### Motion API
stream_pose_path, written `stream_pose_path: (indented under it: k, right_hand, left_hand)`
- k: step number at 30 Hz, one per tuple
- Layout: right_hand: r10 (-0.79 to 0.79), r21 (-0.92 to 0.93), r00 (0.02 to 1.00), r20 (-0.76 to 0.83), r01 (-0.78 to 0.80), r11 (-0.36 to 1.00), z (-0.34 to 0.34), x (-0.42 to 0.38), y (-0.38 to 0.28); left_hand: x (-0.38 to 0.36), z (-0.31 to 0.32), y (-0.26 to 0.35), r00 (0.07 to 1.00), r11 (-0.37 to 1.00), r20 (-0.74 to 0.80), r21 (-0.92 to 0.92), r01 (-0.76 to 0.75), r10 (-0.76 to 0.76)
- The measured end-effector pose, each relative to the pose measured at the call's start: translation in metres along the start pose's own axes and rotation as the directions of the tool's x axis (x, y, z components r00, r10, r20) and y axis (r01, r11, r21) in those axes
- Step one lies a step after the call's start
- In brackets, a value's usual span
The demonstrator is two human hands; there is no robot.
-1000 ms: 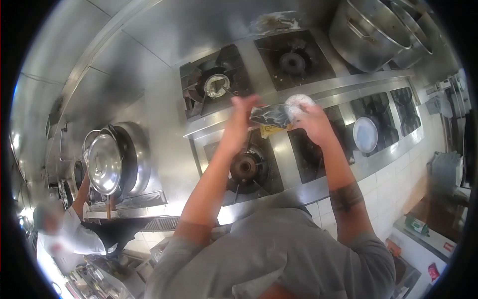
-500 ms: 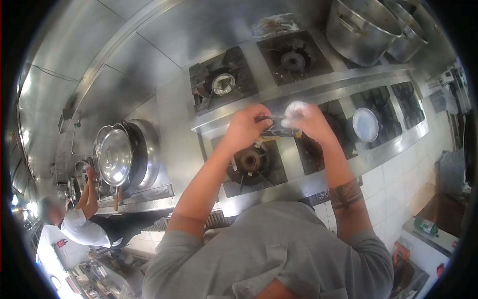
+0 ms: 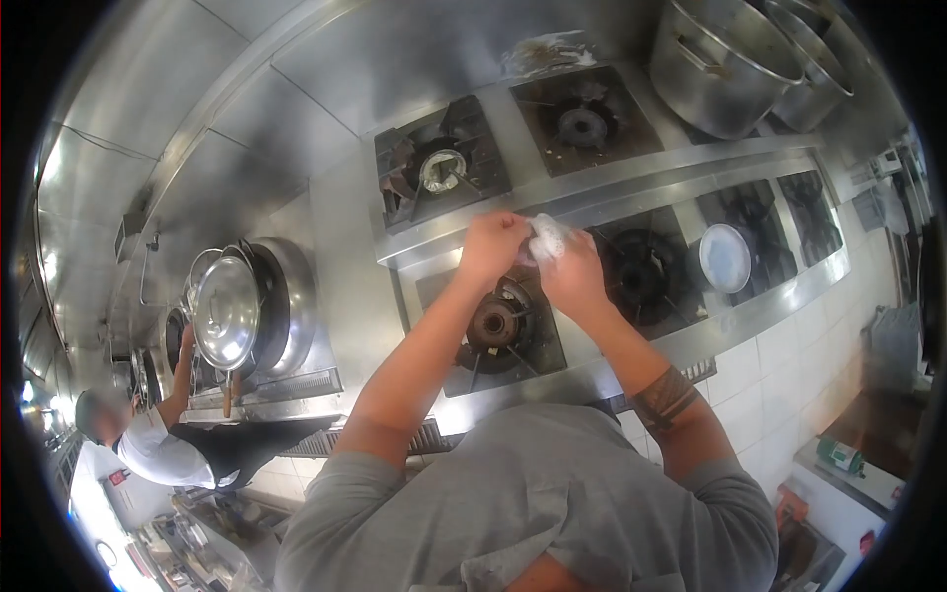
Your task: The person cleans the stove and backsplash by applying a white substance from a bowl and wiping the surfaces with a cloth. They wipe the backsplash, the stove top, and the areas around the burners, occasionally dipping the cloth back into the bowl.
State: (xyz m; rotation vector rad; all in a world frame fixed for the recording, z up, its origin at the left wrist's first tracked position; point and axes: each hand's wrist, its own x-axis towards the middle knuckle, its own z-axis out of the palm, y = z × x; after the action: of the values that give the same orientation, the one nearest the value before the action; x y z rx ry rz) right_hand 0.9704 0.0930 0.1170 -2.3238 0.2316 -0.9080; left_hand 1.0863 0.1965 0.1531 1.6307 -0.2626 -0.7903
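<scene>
Both my hands are close together above the front left burner (image 3: 495,323) of a steel stove. In my right hand (image 3: 574,276) is a white, sudsy-looking wad (image 3: 548,238), with the fingers closed round it. My left hand (image 3: 495,244) is pinched shut right beside the wad. What lies between its fingers is hidden; a slim dark piece showed there a moment ago. To the right, a round dish with a pale blue inside (image 3: 725,259) rests on another burner.
Two large steel pots (image 3: 725,69) stand at the back right. Stacked pans with a shiny lid (image 3: 227,314) sit on the left counter. A person in a white shirt (image 3: 163,449) works at the far left. A whitish smear (image 3: 547,51) marks the back panel.
My right hand has moved left with the white wad, up against my left hand. The dark piece between my hands is now hidden. The other person's arm has shifted.
</scene>
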Motion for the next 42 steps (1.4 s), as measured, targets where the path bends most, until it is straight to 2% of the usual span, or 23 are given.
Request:
stream_pose_path:
  k: [2, 3, 6, 7, 8, 10, 12, 13, 14, 16, 18, 20, 22, 23, 26, 28, 30, 32, 34, 36, 39, 40, 42]
  right_hand:
    - [0.125, 0.125, 0.985, 0.119, -0.14, 0.982, -0.007, 0.01, -0.002]
    - [0.23, 0.228, 0.942, 0.246, -0.287, 0.931, -0.01, 0.016, -0.003]
    - [0.396, 0.343, 0.862, 0.317, -0.493, 0.799, 0.002, 0.02, 0.031]
    - [0.414, 0.314, 0.895, 0.166, -0.446, 0.838, 0.007, 0.018, 0.037]
    - [0.415, 0.203, 0.909, -0.022, -0.403, 0.893, 0.007, 0.026, 0.031]
    - [0.102, 0.046, 0.973, -0.206, -0.094, 0.994, 0.008, 0.029, 0.04]
    - [0.016, 0.213, 0.995, 0.097, -0.036, 0.976, 0.01, 0.03, 0.032]
    - [0.051, 0.083, 0.958, 0.283, -0.077, 0.994, 0.009, 0.03, 0.021]
    - [0.037, 0.103, 0.966, 0.256, -0.066, 0.993, 0.021, 0.025, 0.019]
    - [0.227, 0.072, 0.847, 0.48, -0.296, 0.952, 0.033, 0.02, 0.023]
    - [0.271, 0.101, 0.842, 0.467, -0.355, 0.929, 0.029, 0.041, 0.026]
    - [0.314, 0.136, 0.835, 0.452, -0.413, 0.901, 0.032, 0.058, 0.037]
    - [0.473, 0.269, 0.832, 0.29, -0.545, 0.794, 0.036, 0.08, 0.066]
    - [0.45, 0.356, 0.876, 0.173, -0.482, 0.801, 0.039, 0.095, 0.085]
    - [0.538, 0.501, 0.84, -0.066, -0.439, 0.746, 0.062, 0.148, 0.175]
    - [0.66, 0.699, 0.747, -0.078, -0.431, 0.57, 0.058, 0.197, 0.184]
    - [0.664, 0.531, 0.717, -0.214, -0.485, 0.695, 0.079, 0.241, 0.247]
    - [0.582, 0.403, 0.689, -0.431, -0.43, 0.808, 0.109, 0.283, 0.322]
    - [0.596, 0.539, 0.671, -0.441, -0.332, 0.774, 0.14, 0.315, 0.354]
    - [0.465, 0.196, 0.807, -0.364, -0.422, 0.885, 0.19, 0.353, 0.402]
    - [0.535, 0.162, 0.585, -0.609, -0.568, 0.807, 0.29, 0.37, 0.327]
    - [0.274, -0.056, 0.554, -0.786, -0.505, 0.861, 0.316, 0.366, 0.305]
    - [-0.031, -0.285, 0.492, -0.87, -0.451, 0.846, 0.312, 0.362, 0.296]
  left_hand:
    - [0.006, -0.004, -0.006, 1.0, 0.996, 0.011, -0.081, 0.022, -0.021]
    - [0.009, -0.009, -0.009, 1.0, 0.998, 0.023, 0.067, -0.01, 0.009]
    - [0.02, -0.025, -0.013, 0.99, 0.928, 0.079, 0.346, -0.137, 0.116]
    - [0.022, -0.029, -0.017, 0.973, 0.856, 0.136, 0.464, -0.228, 0.186]
    - [0.029, -0.032, -0.02, 0.985, 0.843, 0.085, 0.508, -0.173, 0.151]
    - [0.04, -0.034, -0.024, 0.958, 0.791, -0.014, 0.567, -0.229, 0.287]
    - [0.044, -0.034, -0.019, 0.983, 0.861, -0.041, 0.49, -0.136, 0.178]
    - [0.045, -0.033, -0.018, 0.996, 0.913, -0.048, 0.407, -0.043, 0.069]
    - [0.048, -0.032, -0.021, 0.997, 0.912, -0.044, 0.407, -0.041, 0.064]
    - [0.061, -0.03, -0.033, 0.994, 0.984, 0.003, 0.138, 0.111, -0.113]
    - [0.075, -0.04, -0.043, 0.995, 0.988, 0.04, 0.133, 0.082, -0.088]
    - [0.064, -0.058, -0.038, 0.983, 0.963, -0.052, 0.215, -0.162, 0.177]
    - [0.075, -0.11, -0.058, 0.783, 0.761, -0.38, 0.624, -0.177, 0.493]
    - [0.087, -0.146, -0.072, 0.687, 0.74, -0.517, 0.671, -0.045, 0.51]
    - [0.126, -0.279, -0.168, 0.488, 0.378, -0.483, 0.875, 0.302, 0.727]
    - [0.125, -0.277, -0.169, 0.656, 0.824, -0.733, 0.477, 0.307, 0.18]
    - [0.133, -0.257, -0.187, 0.535, 0.785, -0.787, 0.528, 0.325, 0.307]
    - [0.136, -0.245, -0.186, 0.471, 0.793, -0.832, 0.486, 0.368, 0.292]
    - [0.136, -0.242, -0.18, 0.397, 0.798, -0.877, 0.435, 0.417, 0.271]
    - [0.136, -0.24, -0.178, 0.406, 0.794, -0.855, 0.478, 0.375, 0.323]
    - [0.137, -0.244, -0.184, 0.438, 0.752, -0.816, 0.546, 0.369, 0.378]
    - [0.137, -0.238, -0.176, 0.434, 0.76, -0.842, 0.502, 0.412, 0.321]
    - [0.138, -0.238, -0.175, 0.452, 0.776, -0.838, 0.494, 0.392, 0.305]
